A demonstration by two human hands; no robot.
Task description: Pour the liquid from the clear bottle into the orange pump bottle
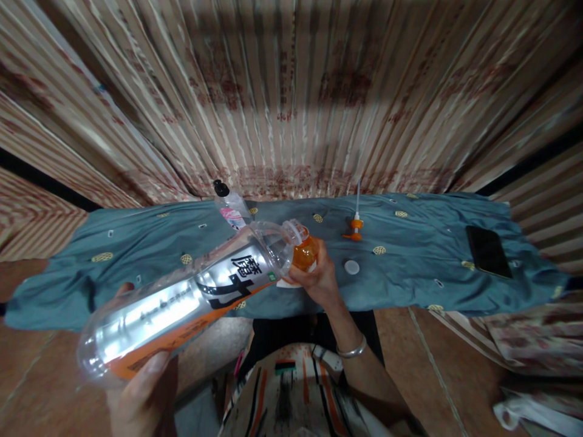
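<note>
My left hand (pixel 143 391) is wrapped round the lower part of a large clear plastic drink bottle (pixel 200 294) with a silver and orange label. The bottle is tilted, its neck end to the right and higher than its base. My right hand (pixel 322 276) grips a small orange translucent bottle (pixel 304 252) round its body. The mouths of the two bottles come together just left of that hand; whether liquid passes between them I cannot make out. Right of it, an orange pump head (pixel 356 226) with a clear tube and a white round disc (pixel 351 267) lie on the cloth.
A clear bottle with a black cap and pink label (pixel 232 209) is on the blue-green pineapple-print cloth (pixel 419 255), behind the drink bottle. A dark phone (pixel 489 251) lies at the right end. Pleated curtains (pixel 291 91) hang close behind and along both sides.
</note>
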